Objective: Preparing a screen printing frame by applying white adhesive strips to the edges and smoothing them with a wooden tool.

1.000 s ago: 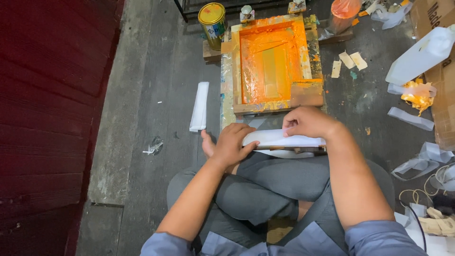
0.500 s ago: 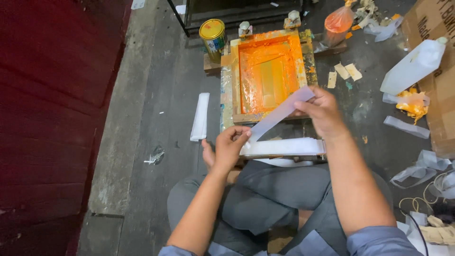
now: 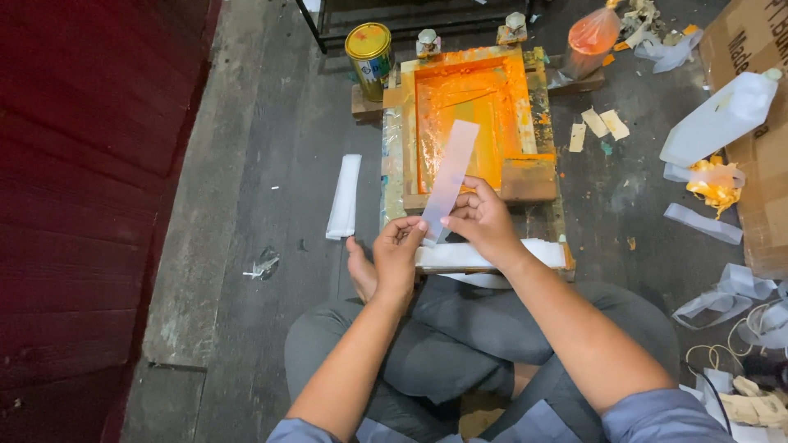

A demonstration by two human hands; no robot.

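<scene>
Here both hands (image 3: 439, 238) pinch white strip (image 3: 451, 176) above orange-stained frame (image 3: 472, 123).

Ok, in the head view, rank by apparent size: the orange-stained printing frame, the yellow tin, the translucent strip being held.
1. Orange-stained printing frame, clearly largest.
2. Translucent strip, held by both hands.
3. Yellow tin.
The strip is nearer the camera, so its lead over the tin is unsure.

One head-worn view looks steeply down, close over the lap; floor (image 3: 271, 164) ahead.
</scene>
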